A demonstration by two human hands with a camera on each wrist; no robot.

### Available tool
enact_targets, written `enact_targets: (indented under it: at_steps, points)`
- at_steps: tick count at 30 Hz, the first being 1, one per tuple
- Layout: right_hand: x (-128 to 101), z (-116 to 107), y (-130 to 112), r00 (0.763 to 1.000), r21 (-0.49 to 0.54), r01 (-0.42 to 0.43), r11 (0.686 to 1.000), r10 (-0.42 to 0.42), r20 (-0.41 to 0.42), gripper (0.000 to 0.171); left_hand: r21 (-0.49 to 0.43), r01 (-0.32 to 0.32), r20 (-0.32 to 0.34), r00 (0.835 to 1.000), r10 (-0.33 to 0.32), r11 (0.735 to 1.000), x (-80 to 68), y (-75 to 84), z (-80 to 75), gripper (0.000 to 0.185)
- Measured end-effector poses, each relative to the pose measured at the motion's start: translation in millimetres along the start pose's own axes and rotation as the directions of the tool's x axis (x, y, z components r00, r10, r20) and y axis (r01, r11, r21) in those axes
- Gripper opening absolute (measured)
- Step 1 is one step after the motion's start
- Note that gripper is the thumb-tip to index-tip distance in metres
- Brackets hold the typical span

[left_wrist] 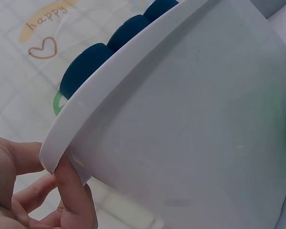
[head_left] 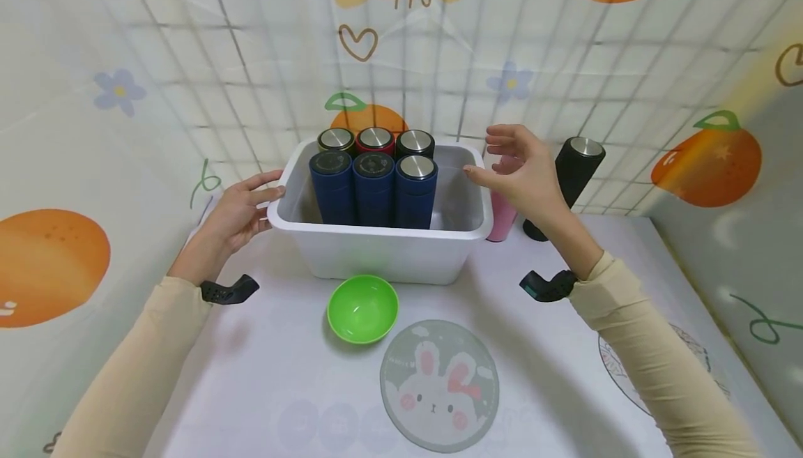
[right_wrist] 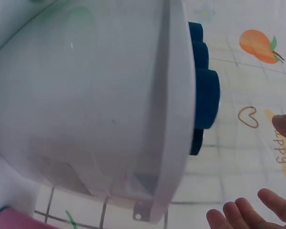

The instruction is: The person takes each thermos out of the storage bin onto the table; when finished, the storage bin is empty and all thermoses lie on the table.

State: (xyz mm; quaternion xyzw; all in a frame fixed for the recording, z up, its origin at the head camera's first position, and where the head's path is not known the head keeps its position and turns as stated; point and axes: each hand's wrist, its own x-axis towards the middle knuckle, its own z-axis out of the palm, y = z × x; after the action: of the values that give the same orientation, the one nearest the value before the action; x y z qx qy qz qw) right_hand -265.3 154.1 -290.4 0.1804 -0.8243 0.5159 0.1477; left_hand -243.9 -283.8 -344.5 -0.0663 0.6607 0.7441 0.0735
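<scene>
A white plastic bin [head_left: 383, 252] stands mid-table and holds several upright bottles: three blue ones [head_left: 373, 189] in front, with a red one between two black ones behind. My left hand [head_left: 266, 196] lies against the bin's left rim [left_wrist: 133, 62]; in the left wrist view its thumb [left_wrist: 69, 188] touches just under the rim corner, fingers relaxed. My right hand [head_left: 502, 162] hovers open by the bin's right rim, fingers spread and holding nothing. In the right wrist view its fingertips [right_wrist: 243, 214] stay clear of the bin wall [right_wrist: 86, 105].
A pink bottle [head_left: 502, 224] stands right of the bin, partly behind my right hand. A black bottle [head_left: 567, 179] leans further right. A green bowl [head_left: 362, 308] and a round rabbit mat [head_left: 439, 385] lie in front of the bin. Patterned sheets wall in the table.
</scene>
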Motion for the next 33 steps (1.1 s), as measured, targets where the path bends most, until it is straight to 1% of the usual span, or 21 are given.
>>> enact_targets:
  at_steps: [7, 11, 14, 15, 16, 21, 22, 27, 33]
  points:
    - [-2, 15, 5, 0.999, 0.047, 0.031, 0.998, -0.033, 0.034, 0.062, 0.008, -0.006, -0.006, 1.000, 0.006, 1.000, 0.1, -1.4, 0.1, 0.059]
    - [-1, 22, 7, 0.999, 0.070, 0.021, 0.997, -0.024, 0.043, 0.061, 0.005, -0.007, -0.001, 1.000, 0.007, 1.000, -0.3, -1.4, -0.2, 0.059]
    - [0, 26, 6, 0.999, 0.068, 0.024, 0.997, -0.027, 0.046, 0.062, 0.009, -0.010, 0.000, 1.000, 0.010, 1.000, -0.1, -1.2, -0.1, 0.059]
    - [-2, 27, 0, 0.999, 0.069, 0.024, 0.997, -0.027, 0.047, 0.062, 0.010, -0.011, 0.001, 1.000, 0.011, 1.000, 0.0, -1.2, 0.0, 0.059]
    - [-1, 28, -1, 0.998, 0.071, 0.023, 0.997, -0.027, 0.049, 0.062, 0.011, -0.012, 0.001, 1.000, 0.012, 1.000, 0.2, -1.2, 0.1, 0.059]
    - [0, 33, 0, 0.998, 0.087, 0.014, 0.996, -0.019, 0.063, 0.063, 0.010, -0.012, -0.001, 1.000, 0.012, 1.000, 0.6, -1.2, 0.1, 0.058]
    - [2, 35, 4, 0.998, 0.090, 0.014, 0.996, -0.020, 0.065, 0.063, 0.009, -0.012, -0.001, 1.000, 0.012, 1.000, 0.6, -1.2, 0.0, 0.058]
    - [3, 41, 3, 0.996, 0.093, 0.008, 0.996, -0.016, 0.084, 0.063, 0.003, -0.013, -0.003, 1.000, 0.013, 1.000, 0.8, -1.3, -0.2, 0.058]
    - [4, 49, 3, 0.992, 0.090, -0.019, 0.996, 0.008, 0.124, 0.064, -0.003, -0.008, -0.005, 1.000, 0.008, 1.000, 1.3, -1.9, 0.1, 0.057]
